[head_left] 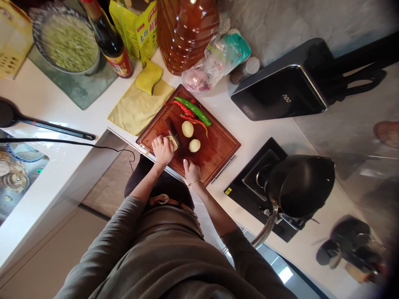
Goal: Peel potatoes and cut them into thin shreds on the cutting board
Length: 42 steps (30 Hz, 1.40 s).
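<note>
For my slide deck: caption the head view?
Left hand steadies a potato piece on a wooden cutting board.

A reddish-brown wooden cutting board [215, 151] is showing two pale yellow peeled potatoes [187, 129], long green chilli peppers [193, 110] and red chilli peppers [183, 109]; a yellow cloth [137, 110] is lying on the white table [46, 104].

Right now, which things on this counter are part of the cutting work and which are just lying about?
In use: board; left hand holding a potato piece; right hand at the board's near edge; two potatoes; green chilli; red chillies.

Lying about: oil jug; sauce bottle; bowl; yellow cloth; pan; ladle.
</note>
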Tool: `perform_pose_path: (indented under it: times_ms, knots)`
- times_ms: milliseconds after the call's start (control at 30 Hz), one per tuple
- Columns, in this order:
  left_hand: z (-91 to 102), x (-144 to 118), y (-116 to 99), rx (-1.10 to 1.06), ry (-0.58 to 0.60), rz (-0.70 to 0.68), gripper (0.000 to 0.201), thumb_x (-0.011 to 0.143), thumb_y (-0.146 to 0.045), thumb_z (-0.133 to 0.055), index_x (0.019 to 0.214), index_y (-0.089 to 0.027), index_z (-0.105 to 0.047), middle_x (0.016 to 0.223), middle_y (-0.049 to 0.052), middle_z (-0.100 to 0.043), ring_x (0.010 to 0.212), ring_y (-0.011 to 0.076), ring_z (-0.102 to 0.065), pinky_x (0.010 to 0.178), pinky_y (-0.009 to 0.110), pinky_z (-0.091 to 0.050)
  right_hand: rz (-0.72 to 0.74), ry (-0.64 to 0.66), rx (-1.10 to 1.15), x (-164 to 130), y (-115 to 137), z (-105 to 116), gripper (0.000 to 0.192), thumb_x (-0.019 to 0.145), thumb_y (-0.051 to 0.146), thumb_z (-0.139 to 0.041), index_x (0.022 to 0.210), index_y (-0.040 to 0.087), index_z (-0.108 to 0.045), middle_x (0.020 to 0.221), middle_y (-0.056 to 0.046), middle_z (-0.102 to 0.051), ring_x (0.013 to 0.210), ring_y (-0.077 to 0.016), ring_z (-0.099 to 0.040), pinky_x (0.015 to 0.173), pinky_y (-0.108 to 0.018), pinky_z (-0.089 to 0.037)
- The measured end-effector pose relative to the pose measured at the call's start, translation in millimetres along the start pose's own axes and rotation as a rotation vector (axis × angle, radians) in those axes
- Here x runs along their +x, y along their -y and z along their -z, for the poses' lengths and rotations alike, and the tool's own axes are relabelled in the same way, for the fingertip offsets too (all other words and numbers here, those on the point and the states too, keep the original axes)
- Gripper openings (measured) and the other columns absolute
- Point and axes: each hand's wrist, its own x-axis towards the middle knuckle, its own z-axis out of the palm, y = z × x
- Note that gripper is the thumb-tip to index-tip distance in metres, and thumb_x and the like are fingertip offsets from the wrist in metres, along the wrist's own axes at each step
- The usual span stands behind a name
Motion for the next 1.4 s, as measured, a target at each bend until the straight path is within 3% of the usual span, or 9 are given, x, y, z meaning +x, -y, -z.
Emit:
perform_pose_path:
  times_ms: [400,667,967,1167,1400]
  knots:
    - [-0.9,0,1,0.067,-0.006,-0.024,0.03,0.088,-0.034,-0.037,0.094,-0.011,-0.057,0.114,0.022,-0.052,0.104,0.0336,-0.048,0.088,0.048,-0.031,0.064,-0.017,0.087,-18,1,26,0.061,0.095,0.051,-0.015,0.08,0.016,-0.062,0.068,-0.011,-0.066,0.063,-0.018,-0.061,0.058,-0.026,-0.037]
    - [-6.5,0,5,0.014,-0.035,-0.034,0.029,0.087,-0.034,-0.038,0.092,-0.012,-0.056,0.114,0.022,-0.053,0.104,0.0336,-0.047,0.089,0.048,-0.03,0.049,0.03,0.006,-17,4,26,0.059,0.096,0.047,-0.018,0.085,0.014,-0.065,0.073,-0.012,-0.068,0.066,-0.019,-0.063,0.057,-0.026,-0.035]
    - [-4.9,1,4,0.007,-0.043,-0.04,0.028,0.087,-0.033,-0.038,0.091,-0.012,-0.056,0.111,0.022,-0.053,0.102,0.0341,-0.048,0.087,0.049,-0.031,-0.008,0.031,-0.02,-2,4,6,0.052,0.097,0.042,-0.021,0.095,0.014,-0.065,0.082,-0.013,-0.071,0.074,-0.0198,-0.065,0.063,-0.026,-0.036]
    - [-4.2,1,4,0.018,-0.052,-0.045,0.027,0.086,-0.033,-0.04,0.092,-0.012,-0.056,0.111,0.022,-0.053,0.102,0.0341,-0.048,0.086,0.049,-0.031,0.038,0.012,0.038,-15,5,20,0.057,0.096,0.046,-0.015,0.084,0.016,-0.062,0.073,-0.01,-0.068,0.069,-0.0183,-0.063,0.061,-0.025,-0.035]
    - [-1.5,1,1,0.031,-0.025,-0.018,0.028,0.086,-0.033,-0.04,0.093,-0.012,-0.057,0.114,0.022,-0.052,0.104,0.0347,-0.047,0.088,0.049,-0.031,0.027,0.038,-0.047,-21,9,24,0.056,0.097,0.046,-0.017,0.085,0.014,-0.062,0.073,-0.012,-0.068,0.065,-0.0187,-0.062,0.057,-0.026,-0.031]
